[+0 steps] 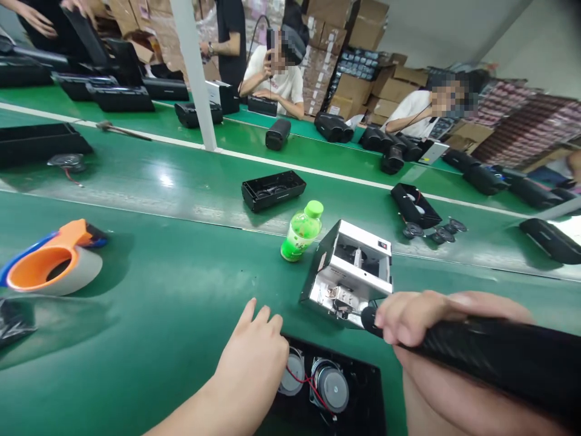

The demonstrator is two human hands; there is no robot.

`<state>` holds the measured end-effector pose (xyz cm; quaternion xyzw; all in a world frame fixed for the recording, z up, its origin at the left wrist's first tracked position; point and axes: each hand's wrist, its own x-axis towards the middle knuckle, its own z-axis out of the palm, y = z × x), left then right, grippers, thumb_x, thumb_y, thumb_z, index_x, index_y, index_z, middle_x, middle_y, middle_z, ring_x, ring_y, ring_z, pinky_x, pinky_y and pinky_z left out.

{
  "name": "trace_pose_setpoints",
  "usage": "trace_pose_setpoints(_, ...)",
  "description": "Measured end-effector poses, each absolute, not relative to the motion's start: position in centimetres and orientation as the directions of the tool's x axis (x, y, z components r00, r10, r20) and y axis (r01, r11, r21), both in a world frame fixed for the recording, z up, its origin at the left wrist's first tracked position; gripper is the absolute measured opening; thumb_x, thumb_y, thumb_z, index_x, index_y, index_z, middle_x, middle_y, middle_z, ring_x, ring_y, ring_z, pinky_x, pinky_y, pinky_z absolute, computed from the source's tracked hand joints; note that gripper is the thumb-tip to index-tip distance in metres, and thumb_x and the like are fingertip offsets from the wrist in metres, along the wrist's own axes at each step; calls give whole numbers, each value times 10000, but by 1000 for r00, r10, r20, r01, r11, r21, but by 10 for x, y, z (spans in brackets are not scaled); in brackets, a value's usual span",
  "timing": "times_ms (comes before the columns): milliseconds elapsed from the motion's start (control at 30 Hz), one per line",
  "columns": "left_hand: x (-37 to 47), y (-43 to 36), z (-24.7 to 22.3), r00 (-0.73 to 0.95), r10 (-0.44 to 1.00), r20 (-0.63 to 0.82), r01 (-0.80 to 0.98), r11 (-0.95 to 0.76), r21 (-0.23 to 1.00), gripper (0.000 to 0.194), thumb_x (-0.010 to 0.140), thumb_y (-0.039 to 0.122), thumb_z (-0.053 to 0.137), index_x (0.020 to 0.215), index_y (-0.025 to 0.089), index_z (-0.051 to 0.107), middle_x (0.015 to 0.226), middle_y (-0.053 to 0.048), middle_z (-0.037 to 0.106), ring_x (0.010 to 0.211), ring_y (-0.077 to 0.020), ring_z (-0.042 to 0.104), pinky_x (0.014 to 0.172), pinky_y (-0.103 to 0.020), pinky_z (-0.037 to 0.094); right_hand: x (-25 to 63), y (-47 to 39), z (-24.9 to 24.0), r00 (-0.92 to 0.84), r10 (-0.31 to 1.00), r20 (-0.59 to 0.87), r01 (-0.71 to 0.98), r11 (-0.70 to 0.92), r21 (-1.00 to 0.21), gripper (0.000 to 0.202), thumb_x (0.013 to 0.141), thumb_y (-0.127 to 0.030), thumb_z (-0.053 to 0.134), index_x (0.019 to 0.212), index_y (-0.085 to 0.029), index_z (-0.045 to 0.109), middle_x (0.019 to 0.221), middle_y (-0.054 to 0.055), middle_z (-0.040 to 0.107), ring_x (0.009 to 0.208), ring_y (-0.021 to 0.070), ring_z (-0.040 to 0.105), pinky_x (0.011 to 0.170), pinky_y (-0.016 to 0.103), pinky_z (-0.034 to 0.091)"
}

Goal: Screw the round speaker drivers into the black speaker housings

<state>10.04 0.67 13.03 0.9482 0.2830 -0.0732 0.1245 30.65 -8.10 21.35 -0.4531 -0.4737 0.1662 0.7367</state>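
My right hand (422,318) is wrapped around a black electric screwdriver (503,357). The screwdriver's tip reaches the front of a white and black screw feeder (349,272); exact contact at the pickup spot is too small to make out. Below the feeder lies a black speaker housing (367,387), open side up, holding round speaker drivers (333,387) with red wires. At the housing's left edge is my left hand (256,351), fingers stretched forward and slightly apart, thumb hidden. Whether it presses on the housing cannot be told.
A green-capped bottle (302,233) stands left of the feeder. An orange tape dispenser (59,260) lies at left. Farther back are an open black housing (273,191), another housing (415,206) and loose drivers (438,233). Co-workers sit beyond a white post (195,72).
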Motion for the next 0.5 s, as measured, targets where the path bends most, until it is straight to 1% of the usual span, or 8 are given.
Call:
trace_pose_setpoints(67, 104, 8, 130, 828, 509, -237, 553, -811, 189, 128, 835, 88, 772, 803, 182, 854, 910, -136, 778, 1010, -339, 737, 1196, -698, 459, 301, -66, 204, 479, 613, 628, 206, 617, -759, 747, 869, -985, 534, 1015, -283, 742, 641, -22, 634, 491, 191, 563, 515, 386, 484)
trace_pose_setpoints(133, 108, 9, 129, 832, 500, -241, 545, -817, 189, 102, 824, 99, 797, 794, 181, 850, 888, -133, 778, 972, -327, 733, 1186, -681, 463, 303, -56, 197, 386, 653, 652, 218, 622, -752, 804, 835, -1021, 517, 940, -259, 748, 626, -19, 626, 478, 186, 580, 483, 365, 497)
trace_pose_setpoints(200, 111, 11, 128, 836, 498, -228, 540, -821, 185, 104, 827, 104, 801, 793, 191, 846, 877, -123, 776, 965, -317, 723, 1184, -660, 459, 308, -50, 194, 328, 696, 638, 217, 602, -769, 813, 814, -1023, 547, 923, -245, 756, 605, -17, 628, 465, 182, 587, 461, 346, 510)
trace_pose_setpoints(267, 112, 13, 128, 841, 497, -214, 534, -826, 179, 119, 822, 95, 795, 779, 199, 836, 856, -111, 769, 967, -307, 710, 1191, -644, 446, 313, -47, 193, 353, 721, 596, 188, 569, -800, 841, 799, -1040, 522, 971, -247, 747, 590, -24, 641, 444, 175, 582, 445, 325, 515)
trace_pose_setpoints(333, 112, 13, 127, 845, 496, -200, 529, -830, 178, 137, 807, 78, 789, 760, 202, 823, 838, -99, 760, 957, -297, 699, 1188, -624, 445, 317, -44, 192, 422, 728, 541, 138, 538, -832, 915, 765, -1087, 427, 1019, -257, 718, 573, -36, 641, 427, 173, 571, 430, 313, 511)
trace_pose_setpoints(367, 111, 13, 127, 846, 497, -194, 528, -830, 180, 146, 802, 69, 784, 755, 203, 819, 835, -95, 758, 949, -291, 695, 1181, -616, 450, 317, -44, 191, 458, 739, 495, 109, 506, -856, 932, 770, -1095, 399, 1040, -257, 703, 567, -37, 634, 429, 177, 572, 433, 315, 515)
trace_pose_setpoints(433, 111, 12, 127, 848, 497, -181, 526, -828, 191, 165, 812, 58, 768, 747, 203, 812, 833, -90, 754, 931, -283, 688, 1166, -610, 456, 317, -45, 187, 505, 762, 405, 48, 444, -895, 915, 801, -1080, 420, 1067, -245, 686, 568, -33, 624, 432, 179, 569, 432, 313, 514)
trace_pose_setpoints(500, 111, 11, 126, 853, 493, -170, 520, -828, 210, 176, 830, 57, 757, 742, 200, 808, 835, -92, 752, 934, -289, 687, 1168, -626, 445, 315, -49, 183, 528, 773, 351, -1, 414, -910, 886, 823, -1054, 463, 1093, -242, 692, 579, -27, 631, 429, 173, 558, 420, 305, 506)
